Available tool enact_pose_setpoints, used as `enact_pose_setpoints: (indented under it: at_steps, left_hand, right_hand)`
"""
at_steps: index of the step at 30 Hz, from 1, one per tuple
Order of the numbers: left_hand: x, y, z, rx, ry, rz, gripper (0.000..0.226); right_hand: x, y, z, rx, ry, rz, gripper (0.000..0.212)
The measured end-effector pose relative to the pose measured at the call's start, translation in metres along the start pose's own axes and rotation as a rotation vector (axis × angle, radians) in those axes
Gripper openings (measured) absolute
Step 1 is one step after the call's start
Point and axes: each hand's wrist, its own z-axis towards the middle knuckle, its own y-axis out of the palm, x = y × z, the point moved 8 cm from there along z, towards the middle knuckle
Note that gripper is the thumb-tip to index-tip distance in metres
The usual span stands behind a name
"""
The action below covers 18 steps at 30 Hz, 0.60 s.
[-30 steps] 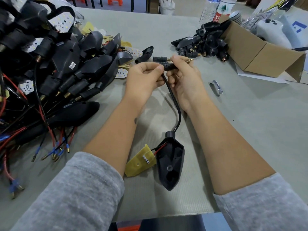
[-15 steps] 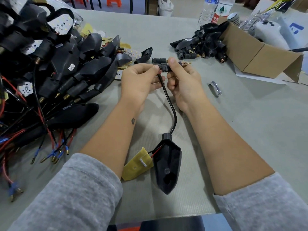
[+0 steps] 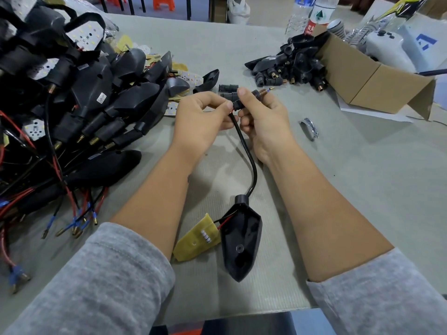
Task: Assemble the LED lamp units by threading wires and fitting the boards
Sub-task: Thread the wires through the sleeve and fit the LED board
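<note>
Since half a second ago both hands have shifted slightly and more of the threaded brass tip (image 3: pixel 262 92) now pokes out past the right thumb, with a small wire end showing beyond it; the lamp housing has barely moved. That black stem connector (image 3: pixel 235 100) is held up over the table (image 3: pixel 362 189), between the two hands: the right hand (image 3: pixel 263 119) has its fingers curled round it with the thumb on top, and the left hand (image 3: pixel 203 117) pinches the black cable (image 3: pixel 249 155) just where it enters the connector. From there the cable curves down towards the person to the black lamp housing (image 3: pixel 242 243), which lies open side up on the table between the forearms. Red and black wires (image 3: pixel 226 220) run from the housing's neck to a yellow LED board (image 3: pixel 197 240), lying flat just beside the housing on its left and touching it. Another short black connector (image 3: pixel 227 87) lies on the table just beyond the hands. At the left sits a big pile of assembled black lamp units (image 3: pixel 84 93) with red and black leads trailing out. Farther off at the right a heap of small black parts (image 3: pixel 290 68) spills beside an open cardboard box (image 3: pixel 377 81), and a small shiny metal piece (image 3: pixel 309 128) lies alone near the right wrist
</note>
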Motion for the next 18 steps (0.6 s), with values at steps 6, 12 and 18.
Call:
enact_pose_setpoints:
  at_steps: [6,12,18]
  left_hand:
    - [-0.02,-0.006,0.001,0.07,-0.243,-0.235,0.022]
    - [-0.02,-0.007,0.001,0.156,-0.269,-0.313,0.017]
    - [-0.015,-0.003,-0.001,0.112,-0.249,-0.339,0.017]
  right_hand:
    - [-0.004,0.015,-0.004,-0.136,-0.063,-0.035,0.011]
    - [0.0,0.02,-0.003,-0.202,-0.005,0.084,0.011]
    - [0.003,0.011,0.001,-0.126,0.034,0.109,0.009]
